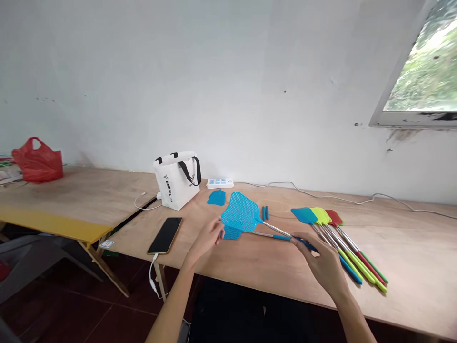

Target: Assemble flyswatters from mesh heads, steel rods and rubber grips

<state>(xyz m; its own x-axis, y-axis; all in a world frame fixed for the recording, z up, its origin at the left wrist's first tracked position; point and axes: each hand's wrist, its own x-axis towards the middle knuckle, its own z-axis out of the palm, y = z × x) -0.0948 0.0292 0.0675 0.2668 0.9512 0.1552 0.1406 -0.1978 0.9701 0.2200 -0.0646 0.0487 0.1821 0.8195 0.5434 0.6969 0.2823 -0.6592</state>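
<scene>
Extending leftward from right hand (323,262): blue swatter (244,212)

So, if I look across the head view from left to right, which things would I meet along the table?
Red plastic bag → white tote bag → mesh head of the held blue swatter → two small blue tubes → right hand → green handle of a swatter in the row.

Wht bag (175,186) side: "STUDIO"; other txt unclear.
</scene>
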